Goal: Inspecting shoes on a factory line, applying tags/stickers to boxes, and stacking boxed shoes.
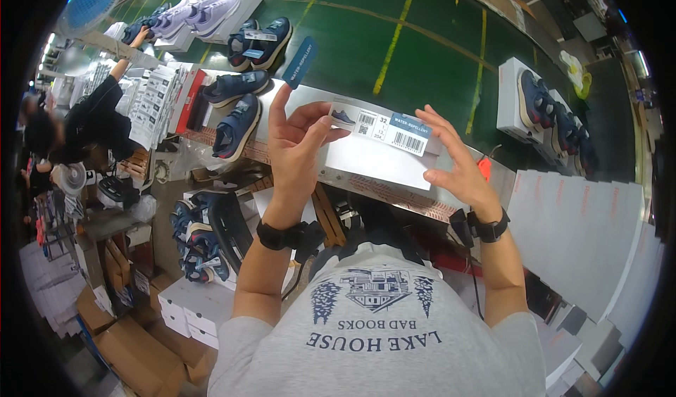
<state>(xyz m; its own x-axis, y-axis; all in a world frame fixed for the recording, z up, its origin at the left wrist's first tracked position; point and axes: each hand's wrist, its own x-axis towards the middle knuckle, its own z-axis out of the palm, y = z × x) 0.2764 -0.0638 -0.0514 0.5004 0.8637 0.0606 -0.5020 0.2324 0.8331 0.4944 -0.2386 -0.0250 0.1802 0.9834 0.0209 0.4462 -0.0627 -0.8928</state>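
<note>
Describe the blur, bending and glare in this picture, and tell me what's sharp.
Head view, centre: the label between the left hand and right hand looks fairly crisp; head view, left: the co-worker looks soft; head view, edges: the scene bends inside a black fisheye rim, with a bright lamp at upper right.

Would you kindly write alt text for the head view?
A person's left hand and right hand flank a white rectangular box with a white-and-blue printed label. Navy-blue shoes sit to either side; beyond lies a green surface with yellow lines.
</note>
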